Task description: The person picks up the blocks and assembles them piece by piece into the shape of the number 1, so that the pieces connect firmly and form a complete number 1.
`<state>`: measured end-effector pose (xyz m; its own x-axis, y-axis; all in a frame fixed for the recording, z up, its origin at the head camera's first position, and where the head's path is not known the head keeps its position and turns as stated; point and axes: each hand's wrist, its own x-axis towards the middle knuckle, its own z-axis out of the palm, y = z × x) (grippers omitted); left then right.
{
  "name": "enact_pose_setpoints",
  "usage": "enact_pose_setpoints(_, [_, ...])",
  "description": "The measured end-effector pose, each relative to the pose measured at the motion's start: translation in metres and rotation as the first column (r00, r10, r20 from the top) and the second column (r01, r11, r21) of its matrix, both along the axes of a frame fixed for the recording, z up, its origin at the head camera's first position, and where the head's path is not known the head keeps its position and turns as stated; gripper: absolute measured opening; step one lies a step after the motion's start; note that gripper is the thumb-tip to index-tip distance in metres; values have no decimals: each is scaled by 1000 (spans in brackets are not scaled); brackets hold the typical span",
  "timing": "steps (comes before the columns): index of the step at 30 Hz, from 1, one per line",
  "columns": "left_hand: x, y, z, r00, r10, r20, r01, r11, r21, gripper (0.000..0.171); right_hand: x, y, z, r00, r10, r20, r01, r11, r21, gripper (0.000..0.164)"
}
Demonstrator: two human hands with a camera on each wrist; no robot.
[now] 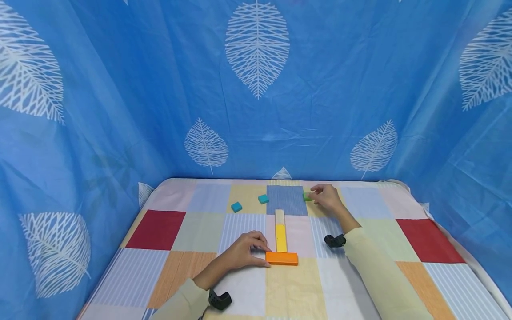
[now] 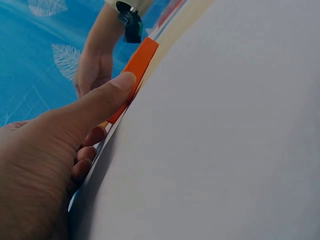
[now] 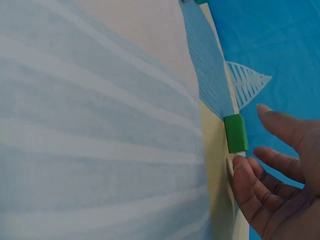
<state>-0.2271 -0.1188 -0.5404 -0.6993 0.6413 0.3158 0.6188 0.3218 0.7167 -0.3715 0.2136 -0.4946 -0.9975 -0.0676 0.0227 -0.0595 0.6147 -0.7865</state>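
Note:
My left hand (image 1: 245, 251) pinches the left end of an orange rectangular block (image 1: 284, 258) lying crosswise on the cloth. In the left wrist view, the thumb presses on its near side. A yellow block (image 1: 281, 239) runs back from the orange block's middle, and a pale cream block (image 1: 279, 217) continues that line. At the far side, my right hand (image 1: 326, 196) hovers around a small green block (image 1: 306, 196). In the right wrist view, its thumb and fingers are spread apart beside the green block (image 3: 236, 133), with fingertips close to its end.
Two small teal blocks, one further left (image 1: 236, 206) and one nearer the middle (image 1: 263, 198), lie toward the back of the table. A patchwork cloth (image 1: 200, 233) covers the tabletop. Blue curtains with white leaf prints (image 1: 256, 142) enclose the back and sides.

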Motion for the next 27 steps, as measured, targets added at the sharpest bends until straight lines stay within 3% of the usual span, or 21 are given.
enact_pose_setpoints(16, [2,2,3,1000,14,-5,-14,1000,-12,29,0,-4,-4,1000,-10,-22,11,998,54,42])
enact_pose_setpoints(27, [3,1,4,1000,13,25,-12,1000,-11,30,2,-11,-7,995,-82,-55,89,988,124,42])
